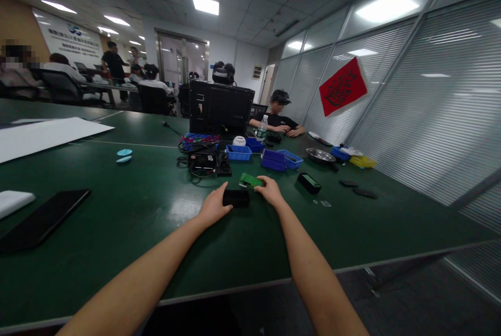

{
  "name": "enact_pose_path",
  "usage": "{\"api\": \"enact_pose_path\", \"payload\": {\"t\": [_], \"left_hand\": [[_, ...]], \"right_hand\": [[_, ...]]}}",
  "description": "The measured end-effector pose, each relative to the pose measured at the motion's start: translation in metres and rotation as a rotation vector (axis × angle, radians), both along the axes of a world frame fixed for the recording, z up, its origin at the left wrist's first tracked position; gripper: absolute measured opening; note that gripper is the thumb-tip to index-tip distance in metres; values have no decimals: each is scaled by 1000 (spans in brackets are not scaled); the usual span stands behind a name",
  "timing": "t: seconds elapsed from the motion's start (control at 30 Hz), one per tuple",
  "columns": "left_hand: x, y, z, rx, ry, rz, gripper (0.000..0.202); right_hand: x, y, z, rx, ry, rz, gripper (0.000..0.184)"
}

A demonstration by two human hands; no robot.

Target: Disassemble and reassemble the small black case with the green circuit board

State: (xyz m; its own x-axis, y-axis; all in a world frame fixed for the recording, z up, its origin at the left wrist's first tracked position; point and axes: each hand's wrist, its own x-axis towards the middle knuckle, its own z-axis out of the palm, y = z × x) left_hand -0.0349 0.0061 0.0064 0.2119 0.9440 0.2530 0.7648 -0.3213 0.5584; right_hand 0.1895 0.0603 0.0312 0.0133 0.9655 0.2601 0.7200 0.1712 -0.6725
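Observation:
My left hand (214, 205) is closed on the left end of a black open-topped case (237, 199), which rests on the green table. Just above and to the right of the case, my right hand (271, 190) pinches a green circuit board (250, 180) by its right end. The board is tilted and held clear of the table. A second black case (309, 183) with a green face on top lies to the right of my right hand. Near it are a small ring (315, 202) and a small clear piece (326, 204).
Beyond my hands stand blue bins (273, 159), a black device with cables (202, 162), a white ball (239, 141) and a monitor (221, 109). A metal bowl (320, 155) and flat black pieces (365, 193) lie right. A person (278, 114) sits across the table.

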Motion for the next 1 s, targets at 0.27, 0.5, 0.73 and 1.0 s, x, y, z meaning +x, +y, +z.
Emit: {"api": "enact_pose_path", "payload": {"t": [0.27, 0.5, 0.73, 1.0], "left_hand": [[-2, 7, -5, 18, -147, 51, 81], [-3, 7, -3, -44, -209, 60, 87], [-3, 8, -4, -33, -200, 50, 87], [-3, 10, -6, -28, -205, 51, 84]], "right_hand": [[-14, -8, 4, -19, 450, 341, 48], [-27, -20, 9, -76, 240, 415, 44], [-26, -20, 10, -72, 143, 391, 43], [-25, -18, 9, -29, 91, 398, 39]]}}
